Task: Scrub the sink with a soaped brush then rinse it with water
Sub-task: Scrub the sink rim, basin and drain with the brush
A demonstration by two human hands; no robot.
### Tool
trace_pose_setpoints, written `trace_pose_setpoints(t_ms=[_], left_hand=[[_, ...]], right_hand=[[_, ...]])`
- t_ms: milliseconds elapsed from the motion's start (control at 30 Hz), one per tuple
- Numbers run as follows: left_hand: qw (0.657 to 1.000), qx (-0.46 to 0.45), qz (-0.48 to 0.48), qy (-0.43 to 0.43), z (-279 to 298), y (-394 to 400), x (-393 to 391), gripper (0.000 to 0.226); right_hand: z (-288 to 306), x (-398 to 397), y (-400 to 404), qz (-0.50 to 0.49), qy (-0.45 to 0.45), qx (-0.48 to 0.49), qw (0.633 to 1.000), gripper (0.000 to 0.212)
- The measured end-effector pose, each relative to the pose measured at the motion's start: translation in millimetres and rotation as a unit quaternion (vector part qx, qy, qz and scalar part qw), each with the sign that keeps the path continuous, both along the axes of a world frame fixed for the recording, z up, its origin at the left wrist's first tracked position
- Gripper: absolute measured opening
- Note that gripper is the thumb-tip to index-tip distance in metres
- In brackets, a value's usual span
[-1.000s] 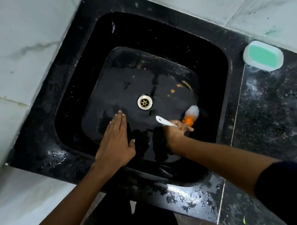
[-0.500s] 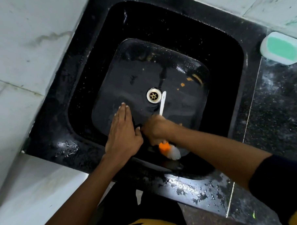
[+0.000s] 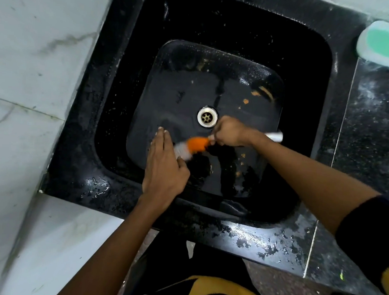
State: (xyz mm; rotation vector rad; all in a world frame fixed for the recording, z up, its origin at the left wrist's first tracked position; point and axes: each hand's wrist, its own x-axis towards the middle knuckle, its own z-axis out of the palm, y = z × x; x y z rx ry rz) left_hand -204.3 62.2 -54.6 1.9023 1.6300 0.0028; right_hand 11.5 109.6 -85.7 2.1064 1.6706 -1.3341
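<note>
A black square sink [image 3: 114,112] fills the head view, with a metal drain [image 3: 207,117] at its middle and orange-brown grime specks on the wet floor. My right hand [image 3: 230,131] is shut on a brush with an orange head and white bristles [image 3: 194,146]; its white handle end sticks out to the right past my wrist. The bristles press on the sink floor below and left of the drain. My left hand [image 3: 163,168] lies flat with fingers together on the near left of the sink floor, just touching the bristles.
A white dish with a green soap bar [image 3: 383,44] sits on the black speckled counter [image 3: 373,124] at the upper right. White marble tiles [image 3: 36,73] border the sink on the left. The near rim [image 3: 252,236] is wet and shiny.
My right hand swung the brush from the near edge of the sink up and left, so its head now points left beside my left hand. The left hand stayed put.
</note>
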Motion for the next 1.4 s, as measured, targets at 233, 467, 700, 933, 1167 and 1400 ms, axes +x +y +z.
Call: trace_pose_setpoints(t_ms=[233, 467, 700, 933, 1167, 1400], left_hand=[[1.000, -0.005, 0.008, 0.011, 0.0, 0.6, 2.0, 0.079], [1.000, -0.023, 0.009, 0.018, 1.3, 0.5, 2.1, 0.080], [0.999, -0.029, -0.006, 0.022, 3.4, 0.7, 3.2, 0.080], [0.999, -0.030, 0.007, 0.037, 6.4, 0.6, 5.8, 0.081], [0.998, -0.033, 0.031, 0.037, 9.5, 1.6, 5.1, 0.078], [0.996, -0.027, 0.085, 0.014, 10.4, 1.1, 4.4, 0.083]], right_hand=[[-28.6, -81.6, -36.7, -0.066, 0.095, 0.007, 0.993, 0.027], [-0.9, -80.5, -68.1, 0.222, -0.080, -0.030, 0.971, 0.034], [13.7, 16.0, -88.0, 0.334, -0.178, -0.143, 0.914, 0.026], [-22.3, -97.7, -70.9, 0.245, -0.050, -0.021, 0.968, 0.041], [-33.5, -72.5, 3.8, 0.171, -0.174, 0.116, 0.963, 0.029], [-28.5, -70.8, 25.9, 0.253, -0.183, 0.140, 0.939, 0.028]])
